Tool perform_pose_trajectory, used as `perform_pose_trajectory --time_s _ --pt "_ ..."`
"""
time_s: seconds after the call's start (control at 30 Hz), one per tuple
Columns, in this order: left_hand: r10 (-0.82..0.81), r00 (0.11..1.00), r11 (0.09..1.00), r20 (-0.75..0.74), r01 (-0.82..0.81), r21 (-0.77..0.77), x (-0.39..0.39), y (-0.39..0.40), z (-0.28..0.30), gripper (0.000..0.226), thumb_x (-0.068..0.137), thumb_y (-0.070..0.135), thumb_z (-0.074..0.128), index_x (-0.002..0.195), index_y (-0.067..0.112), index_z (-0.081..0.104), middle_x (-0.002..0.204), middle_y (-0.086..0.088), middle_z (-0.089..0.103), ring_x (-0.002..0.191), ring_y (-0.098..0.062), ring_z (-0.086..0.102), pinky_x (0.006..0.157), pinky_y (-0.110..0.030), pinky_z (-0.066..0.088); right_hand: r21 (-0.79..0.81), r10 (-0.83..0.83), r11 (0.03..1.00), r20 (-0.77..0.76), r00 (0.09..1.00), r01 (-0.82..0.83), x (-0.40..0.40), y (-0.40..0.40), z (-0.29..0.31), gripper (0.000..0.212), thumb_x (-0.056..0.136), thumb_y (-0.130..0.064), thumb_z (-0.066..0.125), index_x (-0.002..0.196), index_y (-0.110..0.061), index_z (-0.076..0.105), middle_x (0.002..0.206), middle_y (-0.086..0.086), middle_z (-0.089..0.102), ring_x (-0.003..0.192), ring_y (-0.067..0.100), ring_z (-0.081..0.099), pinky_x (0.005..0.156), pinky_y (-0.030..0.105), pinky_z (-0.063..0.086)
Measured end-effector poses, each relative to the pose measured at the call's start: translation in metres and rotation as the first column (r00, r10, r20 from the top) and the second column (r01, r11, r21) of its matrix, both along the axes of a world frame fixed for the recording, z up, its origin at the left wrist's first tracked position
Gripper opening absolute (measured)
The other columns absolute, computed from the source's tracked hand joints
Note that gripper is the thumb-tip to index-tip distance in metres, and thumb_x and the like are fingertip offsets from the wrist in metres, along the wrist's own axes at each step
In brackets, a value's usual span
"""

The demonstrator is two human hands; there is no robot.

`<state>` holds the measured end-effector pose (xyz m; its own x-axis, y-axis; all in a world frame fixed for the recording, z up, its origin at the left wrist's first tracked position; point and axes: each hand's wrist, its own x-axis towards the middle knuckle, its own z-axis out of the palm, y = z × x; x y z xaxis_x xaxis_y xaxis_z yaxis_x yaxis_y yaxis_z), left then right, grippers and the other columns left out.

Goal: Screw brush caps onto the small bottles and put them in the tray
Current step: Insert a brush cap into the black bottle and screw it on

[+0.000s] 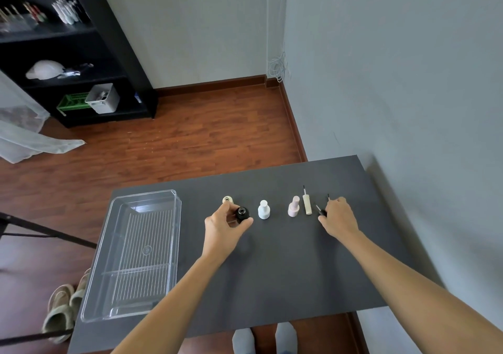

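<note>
Dark grey table [272, 272] carries everything, its right edge close to the wall and its far edge open to the wooden floor. Clear plastic tray [109, 258] sits at the left edge, well apart from the bottles, with bare tabletop on the near side. Left hand [224, 227] curls thumb and fingers around the uncapped black bottle [242, 213], just near of a cream bottle [227, 199]. To the right stand a white bottle [263, 210] and a pink bottle [294, 206], then a cream brush cap [307, 202] lying flat. Right hand [339, 216] pinches a black brush cap [321, 211] at its fingertips, low over the table.
</note>
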<state>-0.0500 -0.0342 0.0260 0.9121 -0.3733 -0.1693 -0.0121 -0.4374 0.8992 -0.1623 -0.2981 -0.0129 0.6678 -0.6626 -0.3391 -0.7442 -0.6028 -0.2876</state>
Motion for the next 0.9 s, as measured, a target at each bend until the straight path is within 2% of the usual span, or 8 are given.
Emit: perform_pose_trajectory --time_s 0.13,0.23,0.33,0.43,0.57,0.7,0.8,0.9 --pt "-0.029 1.000 1.000 0.010 0.029 0.003 0.001 0.000 0.006 0.025 0.068 0.028 0.080 0.081 0.027 0.059 0.080 0.019 0.070 0.074 -0.003 0.069 0.069 -0.002 0.046 0.036 -0.029 0.999 0.059 0.998 0.027 -0.005 0.001 0.008 0.019 0.091 -0.019 0.059 0.086 0.000 0.061 0.106 0.022 0.060 0.103 0.034 0.056 0.077 0.034 0.045" --pt "-0.030 0.999 1.000 0.018 0.030 -0.008 0.002 -0.001 0.013 0.023 0.068 0.027 0.081 0.078 0.031 0.061 0.080 0.020 0.070 0.074 -0.002 0.069 0.068 -0.004 0.048 0.093 -0.142 0.988 0.204 0.969 0.125 -0.011 -0.001 0.022 0.017 0.091 -0.017 0.059 0.088 0.000 0.061 0.089 0.016 0.068 0.088 0.032 0.062 0.070 0.034 0.047" --pt "-0.037 0.999 0.999 0.040 0.039 -0.035 0.003 -0.004 0.023 0.021 0.070 0.024 0.082 0.077 0.030 0.063 0.080 0.017 0.071 0.074 -0.003 0.068 0.069 -0.005 0.048 0.212 -0.255 0.960 0.390 0.885 0.183 -0.017 -0.003 0.051 0.008 0.090 -0.012 0.061 0.090 -0.006 0.057 0.082 0.013 0.070 0.063 0.013 0.063 0.056 0.024 0.047" --pt "-0.047 0.996 0.996 0.073 0.053 -0.074 0.005 -0.010 0.038 0.021 0.071 0.020 0.083 0.078 0.030 0.065 0.078 0.016 0.072 0.071 -0.001 0.067 0.068 -0.005 0.048 0.238 -0.235 0.963 0.524 0.819 0.123 -0.014 -0.005 0.092 0.006 0.089 -0.016 0.066 0.089 -0.012 0.062 0.078 0.004 0.072 0.058 0.012 0.067 0.067 0.030 0.055" --pt "-0.075 0.990 0.989 0.123 0.090 -0.121 0.008 -0.025 0.063 0.021 0.073 0.019 0.084 0.084 0.029 0.069 0.080 0.013 0.074 0.073 0.001 0.067 0.070 -0.004 0.048 0.324 -0.256 0.945 0.674 0.693 0.033 0.002 0.000 0.154 0.008 0.082 -0.023 0.073 0.081 -0.016 0.070 0.062 0.001 0.066 0.047 0.009 0.055 0.058 0.026 0.047" --pt "-0.090 0.975 0.979 0.205 0.124 -0.162 0.012 -0.037 0.092 0.022 0.073 0.022 0.086 0.088 0.029 0.071 0.084 0.019 0.074 0.078 0.002 0.067 0.070 -0.004 0.048 0.464 -0.313 0.872 0.775 0.549 -0.157 0.024 0.022 0.201 0.009 0.078 -0.018 0.077 0.080 -0.010 0.073 0.066 0.008 0.061 0.051 0.013 0.047 0.056 0.027 0.043" --pt "-0.061 0.971 0.973 0.231 0.109 -0.202 0.015 -0.043 0.110 0.022 0.072 0.025 0.088 0.085 0.032 0.072 0.080 0.023 0.073 0.075 0.005 0.066 0.066 -0.002 0.046 0.420 -0.247 0.864 0.833 0.495 -0.277 0.040 0.041 0.224 0.005 0.085 -0.019 0.073 0.081 -0.017 0.074 0.077 0.001 0.073 0.067 0.011 0.064 0.069 0.028 0.055" --pt "-0.031 0.972 0.969 0.232 0.086 -0.230 0.018 -0.045 0.123 0.022 0.070 0.028 0.089 0.081 0.034 0.071 0.078 0.025 0.072 0.070 0.005 0.066 0.063 -0.003 0.046 0.283 -0.083 0.898 0.861 0.502 -0.336 0.052 0.055 0.237 0.006 0.088 -0.013 0.069 0.092 -0.012 0.072 0.083 -0.002 0.075 0.079 0.015 0.073 0.079 0.033 0.060"
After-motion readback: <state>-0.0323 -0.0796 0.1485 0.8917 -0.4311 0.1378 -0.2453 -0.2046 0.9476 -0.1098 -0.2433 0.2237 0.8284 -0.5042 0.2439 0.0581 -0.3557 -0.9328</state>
